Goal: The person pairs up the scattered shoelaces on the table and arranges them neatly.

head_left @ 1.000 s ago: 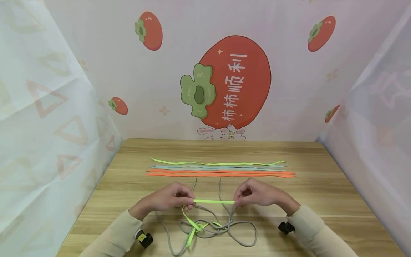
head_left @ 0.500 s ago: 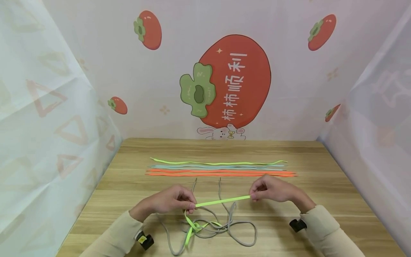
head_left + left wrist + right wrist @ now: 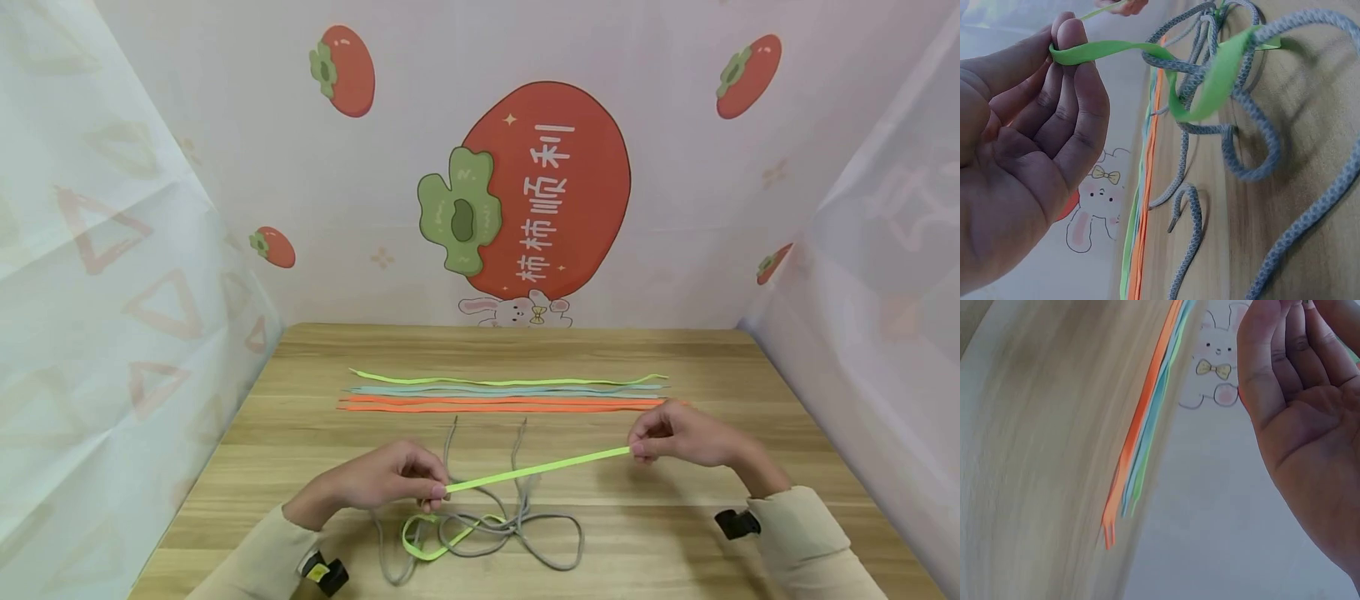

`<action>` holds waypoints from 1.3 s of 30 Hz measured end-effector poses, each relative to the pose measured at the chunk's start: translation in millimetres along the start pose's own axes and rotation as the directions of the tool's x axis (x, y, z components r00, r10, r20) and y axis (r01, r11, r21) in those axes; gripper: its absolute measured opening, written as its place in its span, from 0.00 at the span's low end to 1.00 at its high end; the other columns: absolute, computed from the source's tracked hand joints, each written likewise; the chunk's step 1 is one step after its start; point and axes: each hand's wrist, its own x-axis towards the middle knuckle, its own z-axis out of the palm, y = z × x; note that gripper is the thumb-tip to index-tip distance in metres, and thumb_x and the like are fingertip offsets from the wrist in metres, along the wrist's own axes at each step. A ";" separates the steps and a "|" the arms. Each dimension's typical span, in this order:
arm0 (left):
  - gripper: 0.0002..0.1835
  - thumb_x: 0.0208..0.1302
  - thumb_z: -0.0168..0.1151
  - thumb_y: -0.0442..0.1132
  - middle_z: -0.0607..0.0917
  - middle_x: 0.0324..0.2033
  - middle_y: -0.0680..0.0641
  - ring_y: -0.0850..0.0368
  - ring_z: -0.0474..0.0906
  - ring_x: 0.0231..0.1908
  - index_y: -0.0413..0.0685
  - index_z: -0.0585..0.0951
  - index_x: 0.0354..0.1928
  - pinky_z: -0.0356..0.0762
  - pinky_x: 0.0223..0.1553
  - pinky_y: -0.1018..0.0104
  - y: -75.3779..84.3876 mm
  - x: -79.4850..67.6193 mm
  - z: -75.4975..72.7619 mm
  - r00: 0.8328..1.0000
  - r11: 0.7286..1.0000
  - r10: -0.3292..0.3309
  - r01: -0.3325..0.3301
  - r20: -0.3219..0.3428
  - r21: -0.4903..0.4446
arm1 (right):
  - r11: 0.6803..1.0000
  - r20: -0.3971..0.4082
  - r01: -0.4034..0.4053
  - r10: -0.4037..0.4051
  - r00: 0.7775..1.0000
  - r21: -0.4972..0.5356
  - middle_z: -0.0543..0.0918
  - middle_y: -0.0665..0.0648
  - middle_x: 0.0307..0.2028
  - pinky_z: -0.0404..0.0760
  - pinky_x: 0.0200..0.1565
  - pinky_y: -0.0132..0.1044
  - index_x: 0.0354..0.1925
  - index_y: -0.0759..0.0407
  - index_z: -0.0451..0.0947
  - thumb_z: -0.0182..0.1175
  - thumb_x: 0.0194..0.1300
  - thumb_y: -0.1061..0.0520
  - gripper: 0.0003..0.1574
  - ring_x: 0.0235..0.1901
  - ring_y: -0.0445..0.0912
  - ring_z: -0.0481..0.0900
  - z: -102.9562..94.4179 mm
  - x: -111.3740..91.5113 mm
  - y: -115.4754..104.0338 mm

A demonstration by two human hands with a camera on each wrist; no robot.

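Note:
A flat yellow-green shoelace (image 3: 540,469) is stretched between both hands above the table, rising slightly toward the right. My left hand (image 3: 390,477) pinches it between thumb and fingers. Its far stretch is pinched by my right hand (image 3: 693,433); in the right wrist view the fingertips are cut off at the top edge. From the left hand the lace's loose part hangs into a round grey shoelace (image 3: 1254,131), which lies in tangled loops on the table. In the left wrist view the green lace passes among those grey loops.
Behind the hands, two orange shoelaces (image 3: 495,408), light blue laces (image 3: 420,390) and another yellow-green lace (image 3: 510,382) lie side by side across the wooden table (image 3: 247,450). A printed cloth backdrop (image 3: 675,275) rises at the back edge and sides.
My right hand has moved right, away from the left, and the green stretch between them has lengthened. The left hand has shifted slightly down; the hanging green part and grey loops have moved.

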 end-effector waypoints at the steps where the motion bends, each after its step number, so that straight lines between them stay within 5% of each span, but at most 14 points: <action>1: 0.13 0.72 0.54 0.38 0.82 0.32 0.32 0.65 0.81 0.31 0.34 0.82 0.41 0.84 0.36 0.56 0.0 -1.2 -0.5 1.000 1.000 0.005 -0.005 0.000 0.003 | 1.000 0.002 0.007 -0.007 1.000 0.010 0.84 0.64 0.30 0.84 0.35 0.40 0.37 0.60 0.82 0.58 0.69 0.55 0.10 0.30 0.44 0.82 -2.5 -2.6 0.1; 13: 0.11 0.72 0.53 0.36 0.81 0.31 0.37 0.65 0.79 0.31 0.35 0.82 0.40 0.83 0.34 0.63 5.7 -18.6 -4.2 1.000 0.999 -0.003 0.003 -0.014 -0.039 | 0.999 -0.051 -0.036 0.038 0.998 0.037 0.84 0.62 0.30 0.84 0.36 0.41 0.38 0.60 0.81 0.56 0.70 0.59 0.08 0.31 0.40 0.82 -23.5 -28.0 14.0; 18: 0.10 0.72 0.52 0.34 0.80 0.30 0.35 0.56 0.78 0.29 0.34 0.81 0.39 0.83 0.35 0.60 8.7 -23.9 -4.6 0.999 0.997 0.039 -0.039 0.012 -0.060 | 0.996 -0.099 -0.093 0.094 0.991 0.020 0.83 0.66 0.32 0.84 0.38 0.40 0.39 0.65 0.81 0.57 0.70 0.58 0.11 0.34 0.45 0.84 -28.9 -36.4 25.0; 25: 0.10 0.72 0.52 0.32 0.80 0.30 0.36 0.61 0.79 0.31 0.32 0.80 0.41 0.83 0.34 0.57 12.9 -33.1 -7.6 0.998 0.997 0.066 -0.066 0.011 -0.048 | 0.982 -0.161 -0.187 0.185 0.969 0.004 0.84 0.68 0.37 0.85 0.41 0.39 0.41 0.67 0.80 0.56 0.71 0.54 0.16 0.38 0.49 0.86 -37.4 -48.2 34.0; 39: 0.10 0.71 0.49 0.27 0.79 0.30 0.37 0.49 0.75 0.29 0.41 0.80 0.43 0.83 0.32 0.60 19.0 -52.2 -17.9 0.993 0.992 0.117 -0.118 -0.033 -0.037 | 0.943 -0.336 -0.327 0.287 0.897 -0.068 0.86 0.61 0.36 0.84 0.37 0.36 0.43 0.68 0.81 0.57 0.70 0.53 0.18 0.34 0.41 0.84 -53.8 -71.9 48.1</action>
